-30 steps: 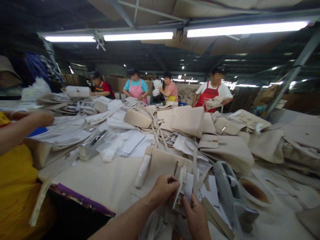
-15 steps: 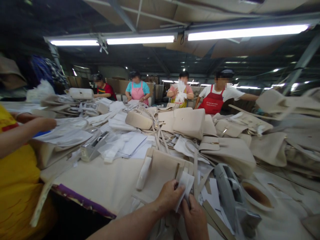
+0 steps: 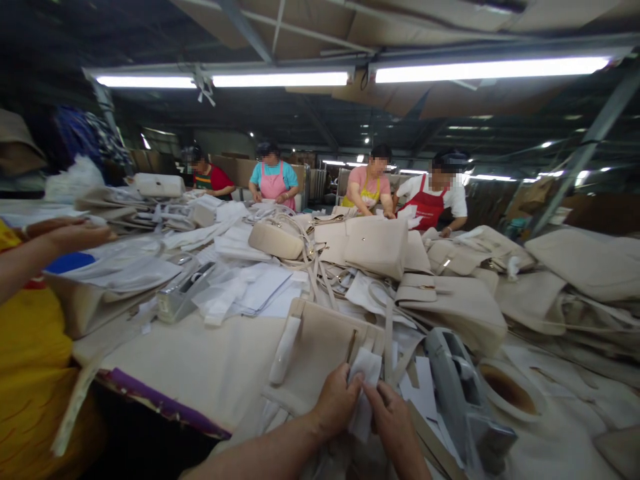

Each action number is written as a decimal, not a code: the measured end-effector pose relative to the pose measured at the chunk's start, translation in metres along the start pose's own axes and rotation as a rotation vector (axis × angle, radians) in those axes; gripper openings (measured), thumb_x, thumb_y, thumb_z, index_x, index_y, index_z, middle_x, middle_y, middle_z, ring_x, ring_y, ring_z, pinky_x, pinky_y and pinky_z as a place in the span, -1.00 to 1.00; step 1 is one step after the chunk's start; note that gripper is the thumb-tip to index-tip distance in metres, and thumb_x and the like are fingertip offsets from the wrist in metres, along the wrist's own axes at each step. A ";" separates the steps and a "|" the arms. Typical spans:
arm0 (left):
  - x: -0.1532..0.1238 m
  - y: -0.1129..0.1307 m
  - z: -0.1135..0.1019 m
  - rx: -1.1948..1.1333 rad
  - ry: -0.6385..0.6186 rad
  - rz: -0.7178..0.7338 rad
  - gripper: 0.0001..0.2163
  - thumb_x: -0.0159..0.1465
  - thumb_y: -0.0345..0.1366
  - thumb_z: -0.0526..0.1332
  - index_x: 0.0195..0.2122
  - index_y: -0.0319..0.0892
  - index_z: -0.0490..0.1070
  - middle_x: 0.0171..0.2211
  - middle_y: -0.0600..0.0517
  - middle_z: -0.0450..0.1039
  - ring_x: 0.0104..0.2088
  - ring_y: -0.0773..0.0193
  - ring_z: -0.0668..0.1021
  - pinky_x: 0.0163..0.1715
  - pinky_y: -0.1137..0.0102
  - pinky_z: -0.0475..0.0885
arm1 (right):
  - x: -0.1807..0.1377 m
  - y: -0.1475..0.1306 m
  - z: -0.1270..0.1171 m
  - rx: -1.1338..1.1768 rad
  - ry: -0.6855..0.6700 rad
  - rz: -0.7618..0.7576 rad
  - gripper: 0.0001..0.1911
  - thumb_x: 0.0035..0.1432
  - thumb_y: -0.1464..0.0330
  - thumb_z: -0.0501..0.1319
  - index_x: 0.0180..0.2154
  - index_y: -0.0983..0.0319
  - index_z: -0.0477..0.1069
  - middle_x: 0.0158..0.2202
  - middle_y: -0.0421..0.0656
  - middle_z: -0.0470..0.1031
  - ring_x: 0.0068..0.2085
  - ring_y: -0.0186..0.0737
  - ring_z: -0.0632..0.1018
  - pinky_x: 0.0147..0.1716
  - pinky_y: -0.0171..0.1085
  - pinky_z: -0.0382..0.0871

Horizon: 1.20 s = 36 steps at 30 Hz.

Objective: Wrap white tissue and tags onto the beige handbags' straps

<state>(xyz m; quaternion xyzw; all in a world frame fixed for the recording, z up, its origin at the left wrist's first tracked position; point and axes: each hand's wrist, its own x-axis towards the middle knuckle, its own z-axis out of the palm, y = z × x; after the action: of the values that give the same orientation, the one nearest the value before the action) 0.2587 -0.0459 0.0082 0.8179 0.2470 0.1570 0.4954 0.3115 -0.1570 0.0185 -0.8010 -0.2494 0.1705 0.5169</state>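
Observation:
In front of me lies a beige handbag (image 3: 320, 347) with a zip near its right side and a white wrapped handle at its left edge. A folded strip of white wrapping paper (image 3: 367, 365) lies over the bag's right part. My left hand (image 3: 337, 399) pinches this strip from the left, thumb on top. From the right, my right hand (image 3: 395, 417) pinches the same strip, its thumb close to the left thumb. Whatever is inside the fold is hidden.
A grey tape dispenser (image 3: 450, 373) and a roll of tape (image 3: 513, 390) stand to my right. Beige bags (image 3: 377, 243) are heaped ahead. Another dispenser (image 3: 183, 293) and white paper sheets (image 3: 267, 287) lie left. A co-worker's arm (image 3: 55, 240) reaches in at far left.
My right hand has moved up along the white strip, its thumb now nearer my left thumb. Across the table, one co-worker has lowered white paper; another has let go of a bag at right.

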 end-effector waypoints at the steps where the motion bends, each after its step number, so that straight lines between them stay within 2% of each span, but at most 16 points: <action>1: 0.001 -0.001 0.000 0.003 -0.005 0.004 -0.78 0.21 -0.18 0.01 -0.43 -0.21 0.28 -0.44 -0.01 0.39 -0.36 0.22 0.42 -0.37 0.40 0.25 | 0.005 -0.001 -0.001 -0.009 0.025 0.016 -0.60 0.04 0.01 0.04 -0.58 0.17 0.24 -0.67 -0.29 0.31 -0.60 -0.28 0.36 -0.60 -0.34 0.19; 6: 0.003 -0.004 -0.004 -0.027 -0.057 0.025 -0.75 0.22 -0.14 0.00 -0.41 -0.21 0.29 -0.42 -0.01 0.39 -0.35 0.21 0.41 -0.38 0.40 0.24 | 0.029 -0.004 -0.006 -0.071 0.112 0.003 -0.65 -0.02 0.05 0.07 -0.47 0.20 0.34 -0.62 -0.25 0.41 -0.55 -0.24 0.41 -0.55 -0.33 0.23; 10: 0.003 -0.003 -0.006 -0.106 -0.062 0.081 -0.81 0.21 -0.20 0.03 -0.39 -0.22 0.29 -0.41 0.03 0.35 -0.34 0.24 0.39 -0.35 0.41 0.24 | 0.036 -0.006 -0.007 -0.136 0.153 -0.031 -0.69 -0.03 0.08 0.08 -0.50 0.19 0.33 -0.56 -0.21 0.44 -0.44 -0.18 0.46 -0.46 -0.30 0.25; 17: 0.005 0.007 -0.001 -0.234 -0.017 -0.081 -0.80 0.21 -0.20 0.01 -0.43 -0.22 0.28 -0.46 0.03 0.33 -0.36 0.24 0.38 -0.39 0.41 0.24 | 0.030 -0.005 0.007 -0.228 0.258 -0.043 -0.71 0.07 0.11 -0.01 -0.48 0.16 0.27 -0.48 -0.12 0.45 -0.36 -0.08 0.46 -0.36 -0.21 0.23; 20: 0.008 0.007 -0.005 -0.233 -0.005 -0.071 -0.80 0.20 -0.19 0.04 -0.43 -0.22 0.30 -0.45 0.02 0.35 -0.36 0.24 0.39 -0.38 0.42 0.25 | 0.028 -0.005 0.007 -0.210 0.229 -0.048 -0.70 0.08 0.10 0.00 -0.46 0.17 0.29 -0.50 -0.14 0.46 -0.40 -0.12 0.48 -0.41 -0.24 0.28; 23: 0.010 0.005 -0.014 -0.246 -0.039 -0.084 -0.80 0.17 -0.19 0.07 -0.39 -0.23 0.34 -0.45 0.02 0.38 -0.40 0.25 0.40 -0.42 0.42 0.25 | 0.026 0.001 -0.004 -0.160 0.103 -0.090 -0.69 0.11 0.15 0.00 -0.23 0.20 0.33 -0.53 -0.21 0.46 -0.49 -0.19 0.49 -0.49 -0.29 0.34; 24: 0.010 0.004 -0.017 -0.254 -0.060 -0.093 -0.79 0.16 -0.18 0.08 -0.38 -0.24 0.36 -0.45 0.02 0.39 -0.41 0.25 0.40 -0.43 0.42 0.25 | 0.025 0.004 -0.009 -0.161 0.078 -0.143 -0.65 0.12 0.19 0.00 -0.11 0.21 0.30 -0.49 -0.21 0.48 -0.46 -0.21 0.50 -0.47 -0.29 0.37; 26: 0.009 0.003 -0.022 -0.277 -0.100 -0.098 -0.76 0.15 -0.17 0.09 -0.36 -0.25 0.38 -0.45 0.02 0.39 -0.43 0.26 0.39 -0.44 0.42 0.25 | 0.024 0.009 -0.020 -0.244 0.076 -0.321 -0.58 0.13 0.29 -0.01 0.05 0.23 0.19 -0.27 -0.12 0.49 -0.28 -0.20 0.52 -0.33 -0.27 0.42; 29: 0.007 0.004 -0.023 -0.316 -0.117 -0.079 -0.74 0.15 -0.14 0.09 -0.35 -0.26 0.39 -0.46 0.04 0.37 -0.43 0.27 0.38 -0.45 0.43 0.24 | 0.027 0.009 -0.033 -0.523 0.128 -0.641 -0.57 0.12 0.39 0.03 0.06 0.17 0.21 0.03 -0.04 0.31 0.03 -0.11 0.37 -0.05 -0.15 0.33; 33: 0.007 0.005 -0.020 -0.311 -0.077 -0.060 -0.73 0.15 -0.12 0.09 -0.40 -0.26 0.36 -0.51 0.07 0.32 -0.45 0.29 0.35 -0.45 0.43 0.23 | 0.034 0.001 -0.035 -0.791 0.126 -0.879 -0.67 0.09 0.48 0.09 -0.09 0.13 0.37 0.05 -0.07 0.31 0.05 -0.05 0.32 0.02 -0.07 0.23; 36: 0.007 0.004 -0.020 -0.326 -0.068 -0.034 -0.70 0.14 -0.09 0.09 -0.40 -0.27 0.36 -0.50 0.08 0.30 -0.44 0.31 0.33 -0.43 0.43 0.23 | 0.039 -0.003 -0.032 -0.825 0.137 -1.001 -0.71 0.12 0.48 0.09 -0.12 0.13 0.39 -0.02 -0.13 0.41 0.02 -0.06 0.35 -0.01 -0.10 0.20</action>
<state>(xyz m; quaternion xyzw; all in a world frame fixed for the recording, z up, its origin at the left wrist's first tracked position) 0.2551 -0.0290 0.0209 0.7272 0.2153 0.1588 0.6321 0.3601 -0.1571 0.0331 -0.7296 -0.6038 -0.2522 0.1987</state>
